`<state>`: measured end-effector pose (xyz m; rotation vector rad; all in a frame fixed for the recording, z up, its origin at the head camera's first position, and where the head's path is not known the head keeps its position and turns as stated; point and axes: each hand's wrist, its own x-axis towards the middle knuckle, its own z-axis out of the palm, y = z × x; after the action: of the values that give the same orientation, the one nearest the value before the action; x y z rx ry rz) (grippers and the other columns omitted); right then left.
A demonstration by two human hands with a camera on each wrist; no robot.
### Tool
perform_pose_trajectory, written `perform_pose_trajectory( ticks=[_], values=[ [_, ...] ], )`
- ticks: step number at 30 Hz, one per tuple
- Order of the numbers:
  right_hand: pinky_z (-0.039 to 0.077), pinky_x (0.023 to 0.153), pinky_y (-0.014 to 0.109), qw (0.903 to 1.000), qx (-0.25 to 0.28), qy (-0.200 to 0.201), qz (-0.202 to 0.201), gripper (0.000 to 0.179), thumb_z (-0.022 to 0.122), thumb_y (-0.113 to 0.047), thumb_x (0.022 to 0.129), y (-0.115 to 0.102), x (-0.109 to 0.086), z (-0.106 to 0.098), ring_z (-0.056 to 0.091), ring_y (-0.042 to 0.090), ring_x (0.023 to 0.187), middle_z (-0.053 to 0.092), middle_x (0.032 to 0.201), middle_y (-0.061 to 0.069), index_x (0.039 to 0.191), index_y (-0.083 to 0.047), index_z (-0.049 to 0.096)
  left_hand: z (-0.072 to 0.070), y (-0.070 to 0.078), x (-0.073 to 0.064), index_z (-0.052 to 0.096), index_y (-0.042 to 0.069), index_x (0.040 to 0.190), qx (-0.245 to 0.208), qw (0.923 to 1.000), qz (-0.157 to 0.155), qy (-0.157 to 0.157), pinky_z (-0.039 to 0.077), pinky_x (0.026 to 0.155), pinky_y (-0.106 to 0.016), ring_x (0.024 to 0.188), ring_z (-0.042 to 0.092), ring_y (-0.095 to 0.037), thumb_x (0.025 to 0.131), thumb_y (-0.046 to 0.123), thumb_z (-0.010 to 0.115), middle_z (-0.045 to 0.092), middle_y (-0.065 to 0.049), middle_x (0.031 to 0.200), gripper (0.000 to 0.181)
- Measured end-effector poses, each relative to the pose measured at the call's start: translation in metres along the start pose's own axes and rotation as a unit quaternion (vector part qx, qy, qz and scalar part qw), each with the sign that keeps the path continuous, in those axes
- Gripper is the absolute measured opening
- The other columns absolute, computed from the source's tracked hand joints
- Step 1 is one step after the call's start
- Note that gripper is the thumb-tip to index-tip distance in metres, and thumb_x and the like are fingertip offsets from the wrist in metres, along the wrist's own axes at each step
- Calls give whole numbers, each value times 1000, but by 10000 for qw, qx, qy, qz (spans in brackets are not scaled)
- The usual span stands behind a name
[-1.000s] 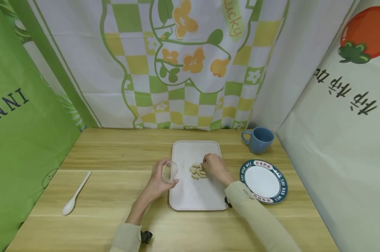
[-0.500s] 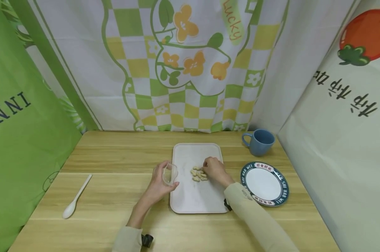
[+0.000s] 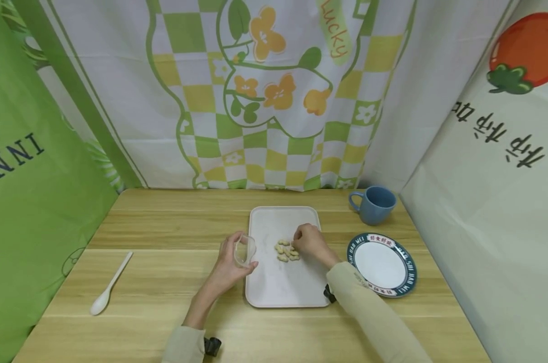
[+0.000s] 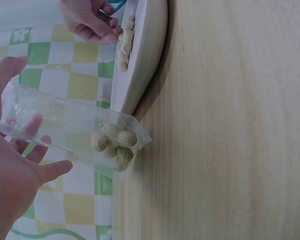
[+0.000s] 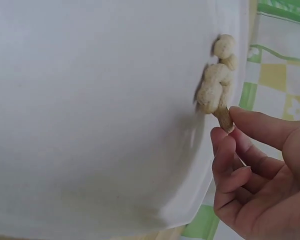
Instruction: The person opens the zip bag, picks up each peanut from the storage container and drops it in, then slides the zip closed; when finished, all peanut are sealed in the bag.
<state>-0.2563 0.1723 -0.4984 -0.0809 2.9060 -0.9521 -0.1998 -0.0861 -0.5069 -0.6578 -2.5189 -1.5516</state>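
Several peanuts (image 3: pixel 283 250) lie in a loose group on the white tray (image 3: pixel 274 290). My right hand (image 3: pixel 311 242) is at the right edge of this group; in the right wrist view its thumb and fingertips pinch one peanut (image 5: pixel 224 120) by its end, close beside the others. Left of the tray, my left hand (image 3: pixel 228 264) holds a clear plastic bag (image 3: pixel 244 251) by its mouth, thumb and fingers spread around it. In the left wrist view several peanuts (image 4: pixel 115 142) sit at the bottom of the bag, which hangs near the tray's edge.
At the far left of the wooden table (image 3: pixel 165 282) lies a white spoon (image 3: pixel 110 285). A blue mug (image 3: pixel 376 205) stands at the back right, with a green-rimmed plate (image 3: pixel 381 264) in front of it, partly behind the right sleeve (image 3: pixel 369 307). Printed curtains (image 3: pixel 274 101) border the table.
The right hand has shifted slightly at the edge of the peanuts, and the group looks looser in the middle. The left hand keeps the bag in place. The head view has tilted slightly.
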Motion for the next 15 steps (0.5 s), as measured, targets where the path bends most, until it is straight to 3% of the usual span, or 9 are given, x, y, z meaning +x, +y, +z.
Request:
perform_pose_trajectory(
  ticks=[5,10,15],
  values=[
    [47,62,31,9991,318,202,-199,7,72,-1,77,-1,0,-7,56,19,68,62,74,6,80,-1,66,-1,-1,0,31,6,142,54,10000,-29,-28,28,107,-57,128,33,-34,75,11,80,46,-10,125,84],
    [48,63,31,9956,566,337,-669,9,71,0,80,-3,-2,-15,57,17,68,65,76,7,88,2,71,2,-4,0,31,7,142,14,10000,-41,-4,29,106,-56,127,34,-33,74,13,81,45,-9,124,84],
    [50,63,29,9910,794,461,-971,6,72,-1,81,-10,-6,-21,61,16,69,69,78,7,87,1,73,3,-3,1,32,7,141,67,10000,-42,51,29,106,-55,126,35,-33,74,12,82,47,-9,123,84]
  ],
)
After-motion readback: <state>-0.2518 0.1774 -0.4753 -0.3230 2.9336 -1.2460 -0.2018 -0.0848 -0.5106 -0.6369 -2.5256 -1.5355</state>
